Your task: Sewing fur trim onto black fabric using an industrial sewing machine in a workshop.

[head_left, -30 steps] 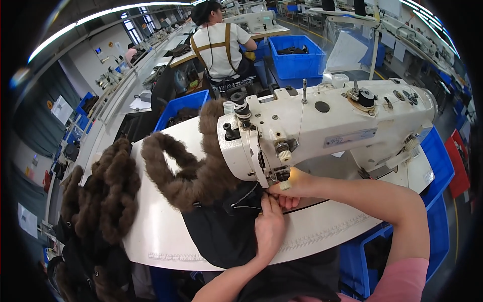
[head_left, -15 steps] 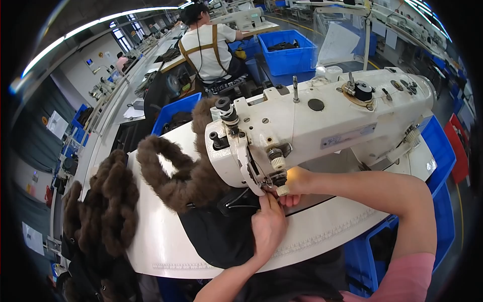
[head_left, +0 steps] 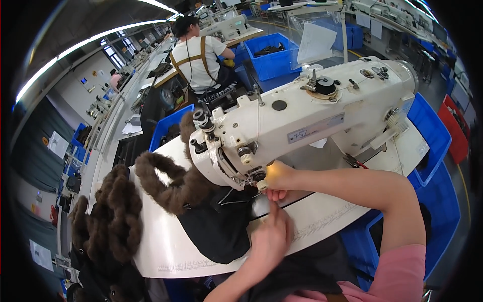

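A white sewing machine [head_left: 282,123] stands over a white table. Beneath its needle end lies a black fabric piece [head_left: 214,231] with a zipper [head_left: 234,201] and a looped brown fur trim [head_left: 173,189]. My right hand [head_left: 279,180] is beside the needle area, its fingers curled; whatever they pinch is hidden. My left hand [head_left: 271,234] is just right of the black fabric, over the table's front part. Its index finger points up to the right hand's fingertips. That hand is slightly blurred, and its other fingers are partly hidden.
More brown fur-trimmed pieces [head_left: 113,211] hang at the table's left edge. Blue bins [head_left: 435,136] stand at the right, and a red-handled tool [head_left: 356,161] lies by the machine's base. A co-worker [head_left: 198,60] sits beyond the machine near another blue bin [head_left: 274,58].
My left hand has come off the black fabric, moving toward me and right. The right hand stays by the needle end. The whole view has shifted slightly.
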Demonstrator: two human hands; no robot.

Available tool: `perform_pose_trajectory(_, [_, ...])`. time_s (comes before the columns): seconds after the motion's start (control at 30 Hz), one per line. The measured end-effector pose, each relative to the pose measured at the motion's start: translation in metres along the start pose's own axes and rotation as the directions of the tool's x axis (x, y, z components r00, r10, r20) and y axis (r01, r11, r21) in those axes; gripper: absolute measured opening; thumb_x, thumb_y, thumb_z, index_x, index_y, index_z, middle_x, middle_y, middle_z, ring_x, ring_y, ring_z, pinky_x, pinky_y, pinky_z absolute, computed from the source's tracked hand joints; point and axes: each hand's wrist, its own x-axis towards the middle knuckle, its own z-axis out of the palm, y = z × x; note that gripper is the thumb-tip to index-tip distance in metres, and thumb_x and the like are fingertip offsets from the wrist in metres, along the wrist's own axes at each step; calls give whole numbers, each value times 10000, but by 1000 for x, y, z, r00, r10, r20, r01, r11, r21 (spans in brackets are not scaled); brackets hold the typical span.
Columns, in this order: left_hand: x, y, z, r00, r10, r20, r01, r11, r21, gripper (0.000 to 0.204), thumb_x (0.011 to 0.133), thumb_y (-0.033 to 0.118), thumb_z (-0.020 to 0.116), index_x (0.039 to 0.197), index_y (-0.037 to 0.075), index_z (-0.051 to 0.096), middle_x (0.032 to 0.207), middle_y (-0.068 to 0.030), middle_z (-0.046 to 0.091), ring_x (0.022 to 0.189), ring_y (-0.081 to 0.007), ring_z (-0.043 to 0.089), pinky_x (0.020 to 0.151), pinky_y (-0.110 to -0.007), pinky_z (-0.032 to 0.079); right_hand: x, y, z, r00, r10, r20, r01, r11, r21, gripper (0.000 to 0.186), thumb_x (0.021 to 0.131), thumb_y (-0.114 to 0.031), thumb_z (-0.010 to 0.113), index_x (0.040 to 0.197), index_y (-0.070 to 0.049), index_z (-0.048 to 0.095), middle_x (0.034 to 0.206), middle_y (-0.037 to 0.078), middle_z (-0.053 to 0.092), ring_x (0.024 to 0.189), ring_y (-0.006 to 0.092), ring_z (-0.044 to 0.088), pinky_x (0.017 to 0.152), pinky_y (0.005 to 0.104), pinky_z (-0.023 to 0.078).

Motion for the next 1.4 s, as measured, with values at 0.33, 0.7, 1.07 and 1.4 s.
perform_pose_trajectory(0.33, [31,-56,-95,917,369,150,-398,837,376,190,816,155,661,945,16,669,1058,-80,674,890,-207,613,756,-341,428,-33,9,6,988,-85,-131,84,996,-17,257,928,-177,538,863,50,641,651,104,652,469,170,630,425,286,510])
perform_pose_trajectory(0.7, [30,-66,-70,953,250,-170,-219,958,183,149,790,58,707,937,63,686,914,-12,700,768,-174,621,679,-321,399,-9,29,36,714,-694,92,498,412,-763,170,806,-109,585,925,13,575,679,166,639,608,324,661,539,435,521])
perform_pose_trajectory(1.07, [62,-60,-76,852,432,297,-521,639,566,123,748,99,578,837,23,613,770,-96,596,661,-198,646,522,-312,506,-7,36,36,644,-764,50,542,409,-734,156,748,-101,605,815,0,508,644,172,616,591,375,643,528,473,514])
perform_pose_trajectory(1.4, [17,-77,-80,986,141,84,-158,953,260,172,876,233,645,1005,140,712,683,-82,569,518,-283,601,451,-389,474,-6,40,38,601,-798,45,494,327,-806,159,840,-157,559,790,-9,525,632,146,592,519,351,618,487,465,489])
